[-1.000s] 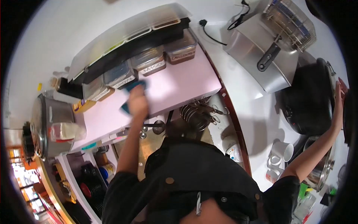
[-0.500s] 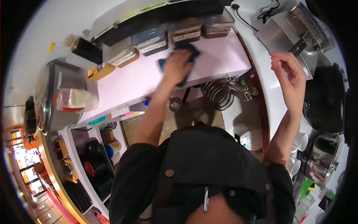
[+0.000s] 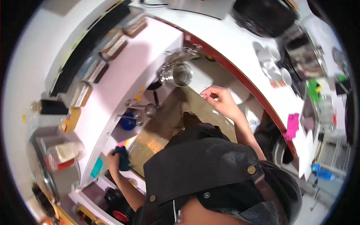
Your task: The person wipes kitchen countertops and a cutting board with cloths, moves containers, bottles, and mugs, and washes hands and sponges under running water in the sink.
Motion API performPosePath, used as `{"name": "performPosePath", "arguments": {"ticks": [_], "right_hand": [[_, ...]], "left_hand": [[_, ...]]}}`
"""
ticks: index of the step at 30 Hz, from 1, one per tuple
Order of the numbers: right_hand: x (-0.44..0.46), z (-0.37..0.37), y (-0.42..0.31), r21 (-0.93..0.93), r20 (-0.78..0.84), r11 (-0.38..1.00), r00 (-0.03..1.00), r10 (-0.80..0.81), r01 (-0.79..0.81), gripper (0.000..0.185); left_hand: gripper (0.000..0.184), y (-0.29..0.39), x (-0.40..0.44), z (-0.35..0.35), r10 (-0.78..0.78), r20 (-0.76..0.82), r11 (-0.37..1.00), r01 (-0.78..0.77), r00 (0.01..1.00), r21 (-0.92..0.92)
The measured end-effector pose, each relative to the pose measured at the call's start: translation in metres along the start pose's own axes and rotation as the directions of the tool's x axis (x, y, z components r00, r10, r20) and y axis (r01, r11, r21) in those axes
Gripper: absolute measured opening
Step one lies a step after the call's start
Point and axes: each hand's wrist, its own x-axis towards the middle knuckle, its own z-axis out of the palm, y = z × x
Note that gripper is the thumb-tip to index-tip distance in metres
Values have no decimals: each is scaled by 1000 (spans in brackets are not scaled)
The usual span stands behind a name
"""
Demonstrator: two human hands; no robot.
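My left hand (image 3: 113, 161) grips a dark teal cloth (image 3: 122, 158), low beside the front edge of the pink counter (image 3: 123, 71). In mid-air above the floor, my right hand (image 3: 221, 100) is held with its fingers curled and the fingertips close together; no object shows in it. Labelled containers (image 3: 114, 49) stand in a row along the back of the pink counter. Metal strainers (image 3: 176, 74) hang at the counter's end, up and left of my right hand.
A white counter with a red edge (image 3: 240, 78) curves along the right, bearing white mugs (image 3: 269, 54), a black appliance (image 3: 264, 17) and a pink cloth (image 3: 292, 125). Ladles (image 3: 149, 110) hang below the pink counter. Black dishes (image 3: 118, 202) sit on a lower shelf.
The view has turned. My left hand has left the counter top with the cloth and come down beside its front edge. My right hand has moved from the white counter's side to above the floor.
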Motion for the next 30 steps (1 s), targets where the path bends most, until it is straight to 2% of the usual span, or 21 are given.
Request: {"name": "performPosePath", "arguments": {"ticks": [1,2,4,6,7,8,9,10,11,13,15,16,18,19,20,21,22,24,25,26,30], "right_hand": [[-13,-10,4,-50,-7,998,999,39,-40,13],[-23,-19,8,-81,-83,996,996,34,-40,13],[-42,-43,13,-153,-205,987,979,5,-37,13],[-53,-71,40,-123,-400,992,916,-37,-14,12],[-59,-88,33,-187,-483,976,875,8,-112,14],[-62,-104,37,-144,-581,982,814,15,-121,15],[-65,-127,60,-353,-680,930,711,-182,-99,16],[-67,-148,69,-428,-750,890,612,-252,-158,15],[-70,-167,77,-397,-810,906,519,-272,-145,14],[-77,-202,88,-405,-847,889,452,-278,-213,13],[-81,-228,103,-417,-843,882,457,-284,-221,12],[-80,-237,116,-370,-859,913,438,-265,-173,12],[-79,-248,109,-417,-845,890,441,-303,-187,12],[-80,-255,112,-419,-846,888,434,-308,-188,12],[-83,-263,115,-419,-855,886,416,-310,-201,13],[-87,-272,120,-414,-868,883,388,-311,-219,13],[-91,-281,125,-384,-886,894,366,-286,-232,13],[-99,-298,134,-332,-911,908,335,-239,-254,13],[-103,-306,137,-345,-909,892,340,-240,-293,13],[-106,-315,141,-348,-910,893,332,-248,-286,13],[-115,-333,142,-304,-931,900,300,-210,-314,12]], "left_hand": [[27,24,-19,15,-24,12,1000,24,1000,-10],[28,28,-21,27,39,108,999,-38,993,-13],[29,38,-14,56,97,138,995,-96,986,-15],[30,103,-23,65,263,143,965,-260,954,-33],[30,142,-28,64,336,132,942,-334,932,-37],[31,176,-30,65,420,174,903,-430,891,22],[32,223,-46,61,433,179,900,-434,883,-34],[33,235,-39,74,524,187,851,-519,831,-79],[33,273,-52,76,532,212,846,-504,820,-171],[29,327,-61,97,691,175,720,-646,701,-253],[28,398,-78,112,762,165,632,-664,626,-399],[29,436,-85,117,733,194,672,-654,651,-347],[23,495,-80,150,822,50,533,-737,567,-416],[21,527,-75,170,869,-98,400,-806,484,-436],[21,553,-66,192,887,-134,364,-848,442,-384],[22,578,-64,209,890,-96,363,-821,445,-441],[26,595,-57,238,906,-108,337,-852,409,-400],[41,607,-40,310,954,40,300,-935,298,-192],[53,603,-41,343,926,183,325,-944,329,56],[57,606,-40,351,973,144,153,-973,179,175],[53,669,16,380,974,3,214,-929,225,303]]}}
